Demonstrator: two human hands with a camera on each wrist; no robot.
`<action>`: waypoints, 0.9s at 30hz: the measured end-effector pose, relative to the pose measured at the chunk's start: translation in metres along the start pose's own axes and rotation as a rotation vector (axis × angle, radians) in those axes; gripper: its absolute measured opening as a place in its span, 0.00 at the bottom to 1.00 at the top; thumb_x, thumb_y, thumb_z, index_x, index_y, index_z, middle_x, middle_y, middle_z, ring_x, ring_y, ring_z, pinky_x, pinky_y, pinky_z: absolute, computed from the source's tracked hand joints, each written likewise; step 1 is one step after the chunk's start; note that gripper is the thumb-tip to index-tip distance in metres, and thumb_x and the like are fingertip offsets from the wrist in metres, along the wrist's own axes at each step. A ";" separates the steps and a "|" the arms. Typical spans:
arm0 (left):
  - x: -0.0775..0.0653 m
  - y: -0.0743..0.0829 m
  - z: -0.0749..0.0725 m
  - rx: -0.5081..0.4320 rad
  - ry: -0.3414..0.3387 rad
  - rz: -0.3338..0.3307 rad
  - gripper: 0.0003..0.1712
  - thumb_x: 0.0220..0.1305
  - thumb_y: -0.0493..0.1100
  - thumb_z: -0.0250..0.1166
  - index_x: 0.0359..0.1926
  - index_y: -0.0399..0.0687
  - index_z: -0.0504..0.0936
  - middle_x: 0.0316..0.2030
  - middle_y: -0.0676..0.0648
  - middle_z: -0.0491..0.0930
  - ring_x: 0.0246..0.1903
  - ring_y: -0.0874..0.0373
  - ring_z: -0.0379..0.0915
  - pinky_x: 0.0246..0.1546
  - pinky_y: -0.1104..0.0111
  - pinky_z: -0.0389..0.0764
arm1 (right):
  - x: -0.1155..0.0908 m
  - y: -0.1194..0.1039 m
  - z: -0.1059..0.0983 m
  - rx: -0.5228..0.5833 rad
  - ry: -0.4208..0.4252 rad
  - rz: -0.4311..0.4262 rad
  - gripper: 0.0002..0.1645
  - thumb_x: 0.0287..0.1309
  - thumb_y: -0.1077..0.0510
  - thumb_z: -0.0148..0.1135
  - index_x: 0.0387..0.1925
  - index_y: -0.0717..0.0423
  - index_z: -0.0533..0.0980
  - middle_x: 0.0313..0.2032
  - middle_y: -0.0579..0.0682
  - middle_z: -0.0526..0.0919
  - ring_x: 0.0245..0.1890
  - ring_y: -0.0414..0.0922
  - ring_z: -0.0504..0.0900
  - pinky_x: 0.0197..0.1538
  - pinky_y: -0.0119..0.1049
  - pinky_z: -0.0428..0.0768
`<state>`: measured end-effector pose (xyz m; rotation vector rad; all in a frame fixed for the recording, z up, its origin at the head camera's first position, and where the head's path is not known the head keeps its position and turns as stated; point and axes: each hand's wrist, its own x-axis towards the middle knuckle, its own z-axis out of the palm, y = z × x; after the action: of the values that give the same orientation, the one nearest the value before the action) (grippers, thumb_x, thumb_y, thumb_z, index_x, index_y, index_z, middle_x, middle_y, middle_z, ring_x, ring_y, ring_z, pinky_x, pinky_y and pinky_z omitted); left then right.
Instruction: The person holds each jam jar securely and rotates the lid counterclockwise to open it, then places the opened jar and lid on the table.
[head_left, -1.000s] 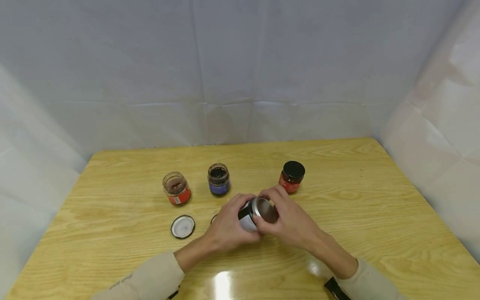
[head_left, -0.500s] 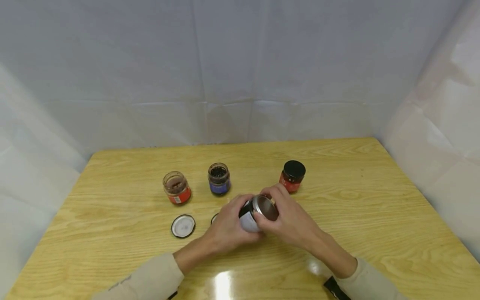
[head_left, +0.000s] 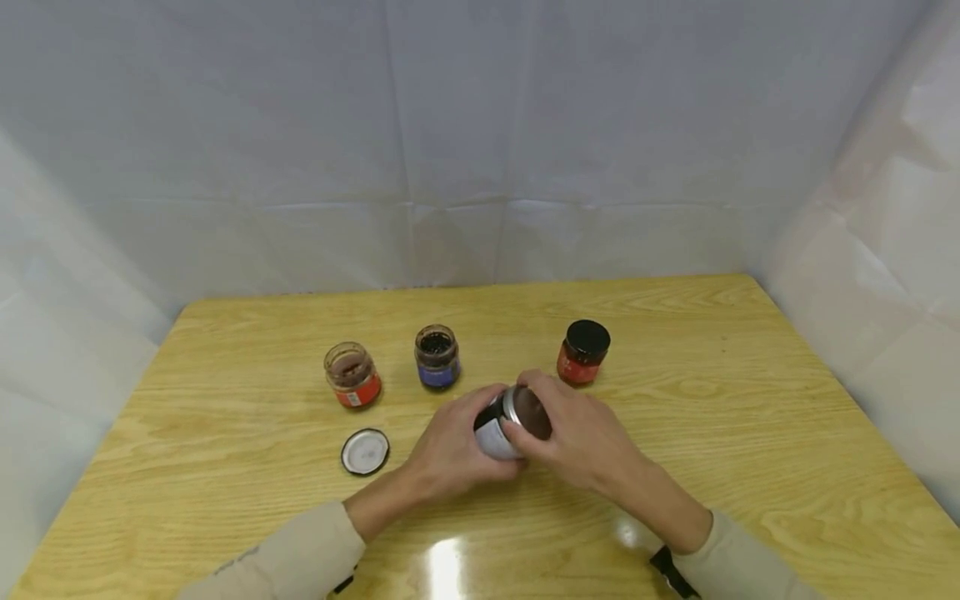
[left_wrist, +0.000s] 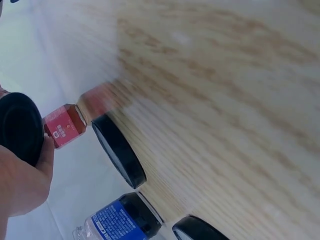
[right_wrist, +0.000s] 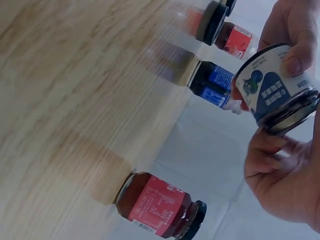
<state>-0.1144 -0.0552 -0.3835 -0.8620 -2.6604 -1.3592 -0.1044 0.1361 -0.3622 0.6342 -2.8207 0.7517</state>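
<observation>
Two hands are gripping one can. The left hand (head_left: 453, 442) is wrapping thumb and fingers round the body of the can (head_left: 498, 437); the right hand (head_left: 585, 429) is curling thumb and fingers on its rimmed end, opened about as wide as that end. The can is being held tilted above the middle of the worktop (head_left: 712, 400).

Two loose lids are lying inside up: the first lid (head_left: 365, 452) towards the worktop's left edge, the second lid (left_wrist: 120, 152) being hidden from the head view by the left hand.

Three jars are standing upright nearer the far edge: one open red-labelled jar (head_left: 354, 387) at left, one open blue-labelled jar (head_left: 438, 367) beside it, and one black-capped red jar (head_left: 583, 354) right of centre.

Two sleeves (head_left: 285, 554) are covering the forearms.
</observation>
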 end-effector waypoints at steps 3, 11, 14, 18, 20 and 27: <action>0.000 -0.001 -0.001 0.000 -0.018 0.013 0.40 0.37 0.50 0.77 0.57 0.51 0.75 0.42 0.56 0.79 0.35 0.64 0.74 0.32 0.70 0.76 | 0.000 0.002 0.001 0.012 -0.003 -0.033 0.29 0.58 0.34 0.56 0.53 0.46 0.71 0.42 0.42 0.78 0.30 0.38 0.76 0.30 0.34 0.74; 0.002 0.000 -0.006 -0.036 -0.101 0.005 0.36 0.39 0.50 0.76 0.54 0.56 0.76 0.37 0.61 0.78 0.32 0.65 0.73 0.30 0.70 0.76 | -0.002 0.009 0.006 0.033 0.048 -0.142 0.29 0.56 0.36 0.56 0.52 0.49 0.72 0.43 0.43 0.78 0.31 0.38 0.76 0.29 0.32 0.74; 0.002 0.000 -0.008 -0.052 -0.128 0.005 0.36 0.39 0.50 0.75 0.54 0.56 0.76 0.37 0.60 0.78 0.32 0.65 0.74 0.30 0.70 0.77 | -0.002 0.010 0.007 0.021 0.075 -0.206 0.29 0.56 0.37 0.55 0.51 0.50 0.72 0.43 0.44 0.78 0.31 0.38 0.76 0.29 0.33 0.74; 0.002 0.000 -0.009 -0.069 -0.141 0.014 0.36 0.37 0.49 0.76 0.54 0.58 0.76 0.37 0.61 0.78 0.32 0.65 0.73 0.29 0.69 0.76 | -0.002 0.012 0.008 0.005 0.099 -0.274 0.28 0.55 0.37 0.54 0.51 0.50 0.71 0.41 0.44 0.78 0.30 0.37 0.75 0.28 0.32 0.74; 0.002 0.000 -0.010 -0.067 -0.143 0.016 0.38 0.36 0.49 0.76 0.55 0.60 0.76 0.37 0.62 0.78 0.31 0.66 0.73 0.30 0.69 0.75 | -0.002 0.014 0.008 0.002 0.107 -0.306 0.28 0.56 0.37 0.53 0.50 0.50 0.71 0.39 0.44 0.78 0.29 0.37 0.74 0.27 0.31 0.73; 0.002 0.000 -0.011 -0.081 -0.198 0.013 0.41 0.34 0.49 0.78 0.57 0.59 0.76 0.38 0.62 0.78 0.33 0.65 0.74 0.37 0.66 0.74 | -0.001 0.021 0.011 -0.005 0.138 -0.434 0.32 0.62 0.32 0.42 0.51 0.51 0.71 0.33 0.44 0.76 0.26 0.36 0.71 0.25 0.29 0.70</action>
<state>-0.1191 -0.0626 -0.3763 -1.0736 -2.7526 -1.4605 -0.1129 0.1480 -0.3813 1.0978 -2.4309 0.6726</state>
